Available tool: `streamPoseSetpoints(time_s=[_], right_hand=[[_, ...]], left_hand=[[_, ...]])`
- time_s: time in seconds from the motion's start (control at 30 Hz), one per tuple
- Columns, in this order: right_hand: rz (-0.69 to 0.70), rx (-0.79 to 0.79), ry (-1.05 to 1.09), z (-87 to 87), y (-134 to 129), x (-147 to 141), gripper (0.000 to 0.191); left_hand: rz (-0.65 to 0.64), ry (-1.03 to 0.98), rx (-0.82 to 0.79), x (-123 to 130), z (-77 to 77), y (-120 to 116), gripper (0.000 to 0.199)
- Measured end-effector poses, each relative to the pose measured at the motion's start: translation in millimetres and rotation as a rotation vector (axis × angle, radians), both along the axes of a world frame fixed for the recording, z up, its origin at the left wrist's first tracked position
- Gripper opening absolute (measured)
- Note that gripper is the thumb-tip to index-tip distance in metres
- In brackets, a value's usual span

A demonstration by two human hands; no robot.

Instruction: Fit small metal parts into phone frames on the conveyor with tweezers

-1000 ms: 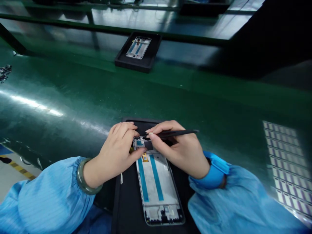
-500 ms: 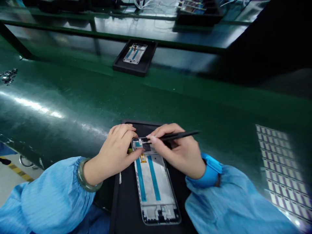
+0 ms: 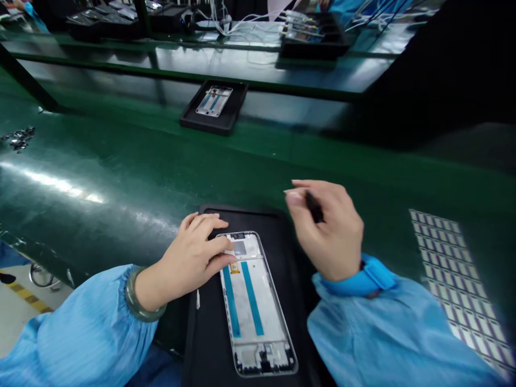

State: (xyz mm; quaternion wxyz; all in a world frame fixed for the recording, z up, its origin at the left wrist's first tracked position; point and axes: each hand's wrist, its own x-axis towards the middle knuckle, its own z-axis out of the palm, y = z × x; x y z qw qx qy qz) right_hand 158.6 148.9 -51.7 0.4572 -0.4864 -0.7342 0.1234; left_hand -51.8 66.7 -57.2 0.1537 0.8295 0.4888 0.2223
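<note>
Head view shows us at a glossy green work table (image 3: 133,166), where a silver-grey rectangular phone frame with two blue-green strips (image 3: 264,306) lies on a flat black tray (image 3: 209,349). We rest our bare left hand (image 3: 197,252) on the frame's upper left part, its fingers loosely bent and its thumb beside a small orange connector (image 3: 234,268); we cannot tell whether they pinch the edge. Our bare right hand (image 3: 328,231) is raised to the right of the frame, apart from it, fingers closed around a slim black tool (image 3: 314,208), blurred and mostly hidden. Farther right lies a sheet of small pale rectangles (image 3: 455,279); beyond, a second black tray (image 3: 213,126) bears another silver phone frame (image 3: 214,102).
</note>
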Motion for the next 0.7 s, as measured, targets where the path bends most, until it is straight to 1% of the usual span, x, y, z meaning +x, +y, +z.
streamPoseSetpoints(time_s=[0.07, 0.1, 0.17, 0.23, 0.3, 0.33, 0.4, 0.43, 0.5, 0.6, 0.7], right_hand=[[0.061, -0.088, -0.279, -3.5, 9.5, 9.8, 0.023], [0.106, -0.147, -0.366, -6.4, 13.8, 13.6, 0.025], [0.169, -0.225, -0.455, -12.9, 20.6, 18.6, 0.031], [0.194, -0.230, -0.488, -17.9, 25.9, 21.3, 0.035], [0.170, -0.208, -0.520, -20.2, 32.0, 25.7, 0.037], [0.112, -0.211, -0.527, -20.3, 36.1, 29.9, 0.037], [-0.076, -0.253, -0.527, -19.1, 46.6, 43.6, 0.039], [-0.194, -0.300, -0.515, -17.9, 52.8, 52.8, 0.042], [-0.339, -0.344, -0.491, -15.3, 65.7, 74.0, 0.047], [-0.476, -0.369, -0.446, -13.1, 81.9, 103.4, 0.047], [-0.557, -0.359, -0.397, -16.5, 92.9, 121.7, 0.046]], left_hand=[[0.026, -0.042, -0.022, 0.3, 1.2, -0.4, 0.017], [0.049, -0.078, -0.026, 0.4, 1.7, -0.5, 0.023], [0.111, -0.156, -0.011, -0.1, 2.6, -0.5, 0.030], [0.183, -0.210, 0.019, -1.9, 3.4, 0.7, 0.028], [0.256, -0.241, 0.062, -5.6, 3.6, 3.5, 0.025], [0.289, -0.252, 0.090, -8.0, 3.2, 5.5, 0.025], [0.350, -0.269, 0.145, -13.4, 0.6, 10.6, 0.025], [0.374, -0.267, 0.170, -16.1, -1.6, 13.7, 0.025], [0.400, -0.233, 0.200, -20.8, -7.8, 21.0, 0.026], [0.375, -0.110, 0.214, -26.0, -19.0, 37.1, 0.027], [0.368, -0.033, 0.237, -33.7, -28.3, 63.2, 0.027]])
